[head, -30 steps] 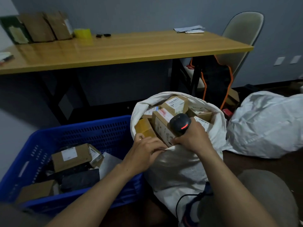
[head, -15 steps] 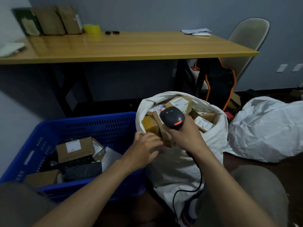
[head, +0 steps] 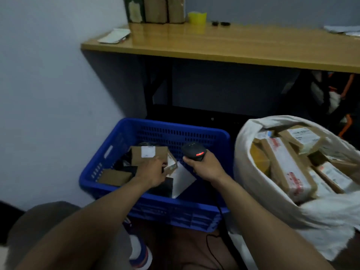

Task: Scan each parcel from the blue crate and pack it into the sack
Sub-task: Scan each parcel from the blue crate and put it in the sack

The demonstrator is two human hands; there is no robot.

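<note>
Both hands have been moved leftwards out of the sack and over the blue crate, and the view has been swung left with them.

Nearest, a black cable is seen trailing across the floor below the right forearm.

Inside the crate, the left hand is laid palm down on the parcels. Its fingertips are set against a brown parcel and its thumb side lies beside a small box. Whether anything is gripped cannot be told, as the fingers are hidden under the hand.

The right hand is wrapped round the handle of a black scanner, held above the crate with a red light showing on its head. The two hands are kept close together but apart.

A white label is carried on the brown parcel; its print is too blurred to be read. A white flat mailer, a dark parcel and another brown box are also lying in the crate.

Just right of the crate the sack is standing open, filled with boxes. A long box is marked with a white label and red print, none of it legible.

Farther back, a wooden table is seen, with a yellow roll and brown packets stood against the wall.
</note>
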